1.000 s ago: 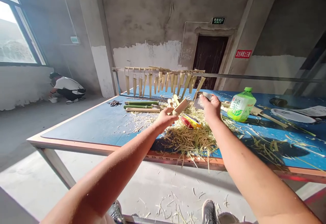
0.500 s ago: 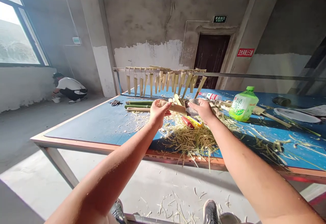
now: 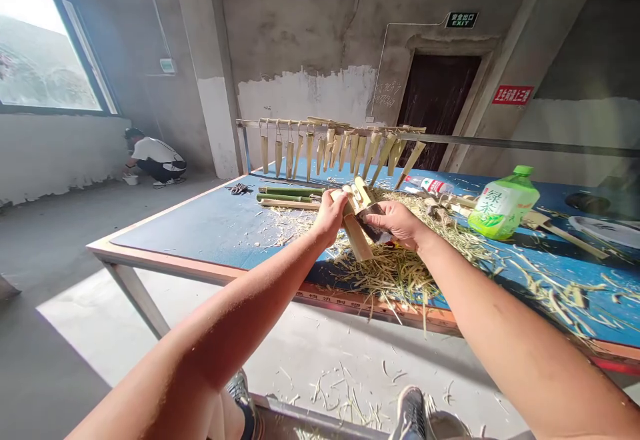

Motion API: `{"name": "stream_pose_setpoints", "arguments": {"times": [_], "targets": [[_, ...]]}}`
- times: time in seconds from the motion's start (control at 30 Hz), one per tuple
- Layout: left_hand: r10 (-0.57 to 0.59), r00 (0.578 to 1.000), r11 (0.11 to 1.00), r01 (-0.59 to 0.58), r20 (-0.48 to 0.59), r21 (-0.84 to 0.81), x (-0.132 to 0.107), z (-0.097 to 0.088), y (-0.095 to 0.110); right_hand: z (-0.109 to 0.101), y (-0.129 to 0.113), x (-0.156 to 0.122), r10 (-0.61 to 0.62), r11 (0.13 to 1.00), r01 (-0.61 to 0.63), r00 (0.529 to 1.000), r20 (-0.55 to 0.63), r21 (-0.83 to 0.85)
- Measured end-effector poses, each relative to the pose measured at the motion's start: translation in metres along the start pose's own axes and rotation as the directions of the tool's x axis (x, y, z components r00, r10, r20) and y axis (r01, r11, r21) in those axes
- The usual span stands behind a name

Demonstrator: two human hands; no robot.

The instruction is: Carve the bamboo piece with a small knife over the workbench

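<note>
My left hand (image 3: 331, 219) is closed around the upper end of a flat bamboo piece (image 3: 358, 240), which slants down toward me over the table. My right hand (image 3: 399, 223) pinches a dark grey sheet that looks like sandpaper (image 3: 375, 228), held against the right side of the bamboo. A pale cut bamboo piece (image 3: 364, 191) shows just behind my hands. Beneath them lies a heap of bamboo shavings (image 3: 400, 277). Green bamboo lengths (image 3: 287, 195) rest to the left of my left hand.
Several bamboo strips (image 3: 310, 153) hang from a rail along the back of the blue table (image 3: 185, 230). A green tea bottle (image 3: 505, 203) and a clear bottle (image 3: 435, 187) are at the right. A person (image 3: 156, 157) crouches by the left wall.
The bamboo piece has turned from nearly level to slanting down toward me. My left hand has moved right, closer to my right hand. The view has shifted slightly left.
</note>
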State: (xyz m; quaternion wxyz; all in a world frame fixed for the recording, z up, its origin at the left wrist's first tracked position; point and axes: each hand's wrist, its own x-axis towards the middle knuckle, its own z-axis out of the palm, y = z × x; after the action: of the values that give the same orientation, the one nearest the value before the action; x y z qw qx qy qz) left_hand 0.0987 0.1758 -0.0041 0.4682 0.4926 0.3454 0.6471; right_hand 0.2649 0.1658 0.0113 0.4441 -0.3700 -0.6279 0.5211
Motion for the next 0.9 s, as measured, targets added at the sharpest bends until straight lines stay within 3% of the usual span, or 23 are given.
{"name": "stream_pose_setpoints", "arguments": {"times": [0.1,0.3,0.5,0.57,0.77,0.9], "targets": [[0.012,1.0,0.999,-0.011,0.025,-0.041,-0.002,0.004,-0.001,0.007,0.0,-0.001,0.071,0.996,-0.07,0.997,0.007,-0.057],[0.057,0.996,0.996,-0.052,0.073,-0.076,-0.004,0.005,-0.002,0.014,0.0,0.0,0.051,0.998,-0.053,0.997,-0.062,-0.027],[0.179,0.973,0.984,-0.18,-0.142,0.006,0.001,-0.003,-0.001,0.012,0.004,-0.006,0.172,0.971,-0.153,0.981,0.089,-0.186],[0.183,0.97,0.983,-0.184,-0.159,0.008,0.001,-0.003,0.0,0.013,0.005,-0.005,0.186,0.966,-0.167,0.979,0.083,-0.2],[0.131,0.991,0.991,-0.131,-0.039,0.005,-0.004,0.003,-0.001,0.021,0.003,0.002,0.027,0.998,-0.032,0.996,-0.081,-0.056],[0.213,0.964,0.977,-0.212,-0.16,0.024,-0.001,-0.001,0.0,0.015,0.004,-0.006,0.245,0.96,-0.229,0.966,0.086,-0.161]]}}
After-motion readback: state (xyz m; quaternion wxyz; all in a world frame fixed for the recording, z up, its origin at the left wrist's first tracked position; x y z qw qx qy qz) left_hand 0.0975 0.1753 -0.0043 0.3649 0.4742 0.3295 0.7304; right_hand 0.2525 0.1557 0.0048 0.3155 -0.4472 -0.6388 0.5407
